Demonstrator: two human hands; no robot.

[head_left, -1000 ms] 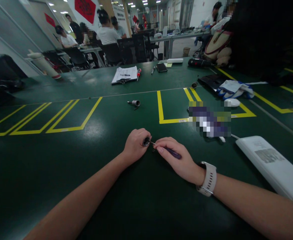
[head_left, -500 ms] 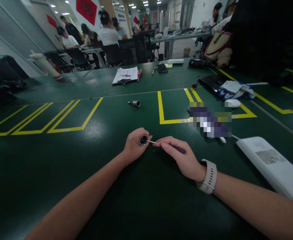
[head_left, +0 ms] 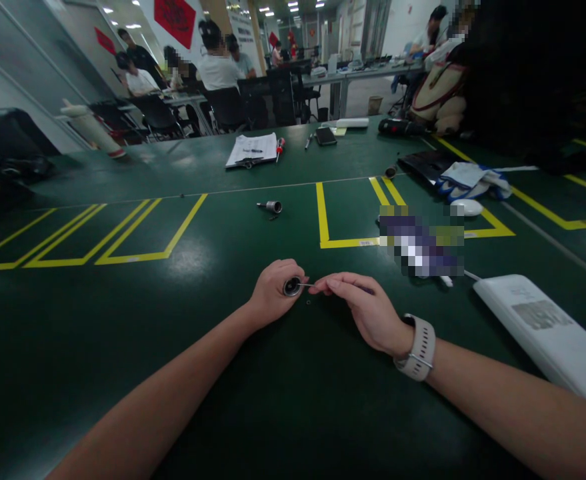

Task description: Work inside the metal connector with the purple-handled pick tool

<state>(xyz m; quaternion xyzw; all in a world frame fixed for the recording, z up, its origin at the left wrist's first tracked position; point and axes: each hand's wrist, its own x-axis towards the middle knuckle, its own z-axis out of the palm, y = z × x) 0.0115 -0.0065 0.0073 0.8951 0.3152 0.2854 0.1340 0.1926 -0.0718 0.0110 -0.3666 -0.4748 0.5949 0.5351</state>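
Note:
My left hand [head_left: 274, 291] is wrapped round a metal cylindrical part [head_left: 291, 287], its round open end turned up toward me. In my right hand [head_left: 360, 300] is a thin screwdriver [head_left: 307, 285], its shaft reaching the rim of that part; the fingers cover most of the dark handle. Whether the tip sits inside the opening is too small to tell. A tiny ring [head_left: 308, 303] lies on the table just below the shaft. Farther off, a metal fitting with a thin stem [head_left: 273, 207] rests beside a small dark piece [head_left: 273, 218].
The green table [head_left: 253, 413] has yellow tape marks. A white power bank [head_left: 543, 333], gloves [head_left: 473, 180], a white mouse-like object [head_left: 466, 208], a clipboard with papers [head_left: 253, 149], a red screwdriver [head_left: 280, 148] and a phone [head_left: 325, 137] lie around. People sit at tables behind.
My left hand and the metal part have shifted slightly right and down. My right hand has rotated a little, so less of the screwdriver's handle shows.

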